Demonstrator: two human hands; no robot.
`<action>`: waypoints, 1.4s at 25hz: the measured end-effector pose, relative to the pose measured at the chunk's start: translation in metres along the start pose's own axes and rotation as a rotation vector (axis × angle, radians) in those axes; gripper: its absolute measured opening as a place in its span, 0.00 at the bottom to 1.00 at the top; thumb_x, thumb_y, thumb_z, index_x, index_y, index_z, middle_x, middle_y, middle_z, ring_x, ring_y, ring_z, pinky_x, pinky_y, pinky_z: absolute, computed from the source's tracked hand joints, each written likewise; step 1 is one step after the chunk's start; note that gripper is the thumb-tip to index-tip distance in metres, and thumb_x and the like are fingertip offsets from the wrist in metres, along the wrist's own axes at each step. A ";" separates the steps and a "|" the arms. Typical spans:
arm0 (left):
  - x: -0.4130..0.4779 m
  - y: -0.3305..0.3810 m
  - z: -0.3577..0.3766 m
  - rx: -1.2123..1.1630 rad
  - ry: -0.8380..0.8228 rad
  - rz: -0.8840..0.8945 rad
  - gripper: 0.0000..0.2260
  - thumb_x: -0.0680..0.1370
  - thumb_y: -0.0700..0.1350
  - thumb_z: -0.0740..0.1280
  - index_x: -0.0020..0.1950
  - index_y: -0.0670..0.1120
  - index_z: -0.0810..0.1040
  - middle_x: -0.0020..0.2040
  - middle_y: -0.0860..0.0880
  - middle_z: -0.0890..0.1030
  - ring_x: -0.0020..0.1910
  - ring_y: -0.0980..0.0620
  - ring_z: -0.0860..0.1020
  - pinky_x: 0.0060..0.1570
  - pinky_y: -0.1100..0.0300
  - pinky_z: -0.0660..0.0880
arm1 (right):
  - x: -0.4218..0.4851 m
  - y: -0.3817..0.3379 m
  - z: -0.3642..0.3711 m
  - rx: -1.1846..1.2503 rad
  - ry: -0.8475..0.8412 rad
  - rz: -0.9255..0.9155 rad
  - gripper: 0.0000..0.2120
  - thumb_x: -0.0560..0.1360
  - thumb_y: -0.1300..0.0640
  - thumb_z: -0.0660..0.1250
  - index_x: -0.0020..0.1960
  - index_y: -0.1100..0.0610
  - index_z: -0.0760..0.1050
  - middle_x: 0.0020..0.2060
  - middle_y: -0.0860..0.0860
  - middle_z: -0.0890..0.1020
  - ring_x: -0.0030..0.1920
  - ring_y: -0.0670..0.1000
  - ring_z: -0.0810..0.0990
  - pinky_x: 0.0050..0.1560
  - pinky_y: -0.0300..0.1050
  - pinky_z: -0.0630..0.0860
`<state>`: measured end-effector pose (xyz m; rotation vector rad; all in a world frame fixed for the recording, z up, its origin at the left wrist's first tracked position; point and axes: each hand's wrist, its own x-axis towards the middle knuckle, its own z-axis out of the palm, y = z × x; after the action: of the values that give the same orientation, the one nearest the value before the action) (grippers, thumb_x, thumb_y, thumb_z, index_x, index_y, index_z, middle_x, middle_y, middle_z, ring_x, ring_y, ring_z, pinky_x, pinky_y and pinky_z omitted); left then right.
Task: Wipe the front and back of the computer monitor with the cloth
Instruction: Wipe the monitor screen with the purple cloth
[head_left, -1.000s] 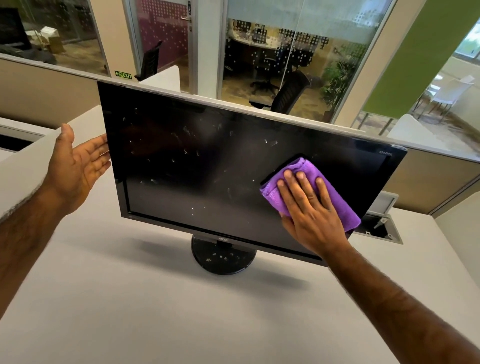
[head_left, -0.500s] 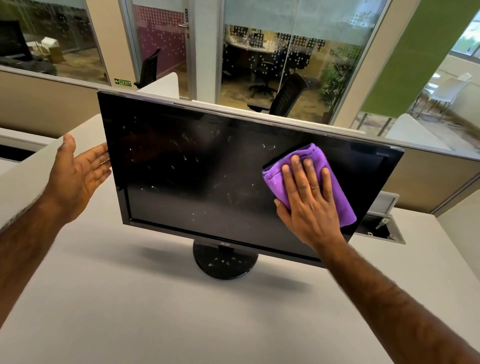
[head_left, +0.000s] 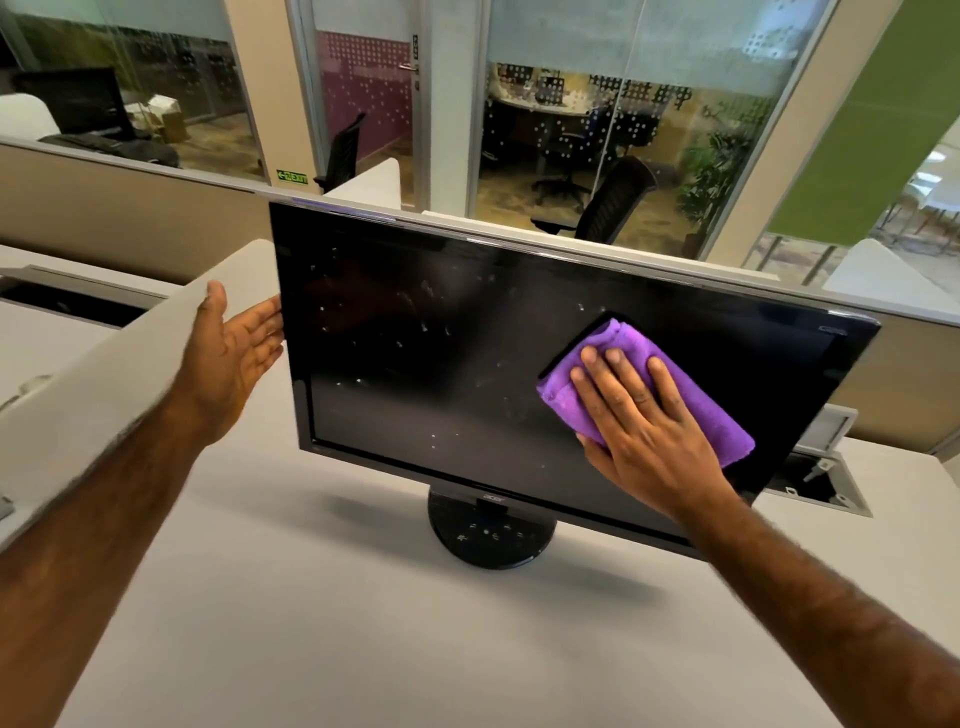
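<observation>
- Two hands are at work on the monitor (head_left: 441, 364), which stands on its round stand base (head_left: 488, 535) in the middle of the desk (head_left: 363, 623), with the screen facing the person.
- The right hand (head_left: 649, 431) lies flat on the cloth (head_left: 722, 431), its fingers (head_left: 618, 379) straight and slightly spread. They press the cloth against the right part of the screen, and nothing is pinched.
- The left hand (head_left: 234, 358) is open at the screen's left edge, palm turned inward and fingers straight. The tips reach the bezel, but I cannot tell whether they touch it.
- Many pale specks (head_left: 358, 382) dot the left and middle of the glass, so the front looks only partly done and the back not yet begun.
- To do this pass well, I would carry the cloth leftward in overlapping strokes with light, even pressure. The left hand should brace the frame so the panel does not swivel or rock on its single foot.
- Cloth: purple, folded into a thick pad, with a nap like microfibre. It should glide and lift dust without scratching.
- Screen: dark, glossy and flat, with a thin black bezel. It will show smears, so a fresh fold is worth turning up.
- Base: a glossy black disc.
- Desk: matt pale grey and smooth.
</observation>
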<state>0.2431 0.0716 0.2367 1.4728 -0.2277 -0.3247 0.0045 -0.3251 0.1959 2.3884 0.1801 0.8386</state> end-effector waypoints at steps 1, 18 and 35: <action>-0.001 0.001 -0.001 0.008 -0.002 0.001 0.36 0.82 0.68 0.40 0.81 0.48 0.64 0.78 0.49 0.69 0.78 0.50 0.67 0.80 0.51 0.56 | -0.009 -0.002 0.004 -0.033 -0.032 -0.058 0.35 0.82 0.45 0.62 0.82 0.59 0.53 0.82 0.58 0.55 0.82 0.59 0.53 0.79 0.61 0.54; 0.001 -0.001 -0.010 -0.002 -0.004 0.019 0.35 0.83 0.68 0.40 0.81 0.49 0.65 0.79 0.51 0.69 0.78 0.51 0.67 0.79 0.51 0.57 | 0.038 0.016 -0.021 0.002 0.067 0.101 0.34 0.82 0.46 0.61 0.82 0.59 0.56 0.81 0.56 0.57 0.81 0.57 0.55 0.79 0.63 0.55; -0.001 0.000 -0.004 0.013 -0.006 0.021 0.35 0.83 0.67 0.39 0.82 0.50 0.63 0.80 0.52 0.67 0.78 0.52 0.65 0.79 0.54 0.58 | 0.029 -0.009 -0.007 -0.041 -0.075 -0.217 0.34 0.84 0.44 0.58 0.83 0.58 0.51 0.82 0.56 0.54 0.82 0.57 0.52 0.80 0.59 0.54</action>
<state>0.2432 0.0757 0.2359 1.4812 -0.2504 -0.3107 0.0243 -0.3051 0.2103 2.3070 0.3804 0.6442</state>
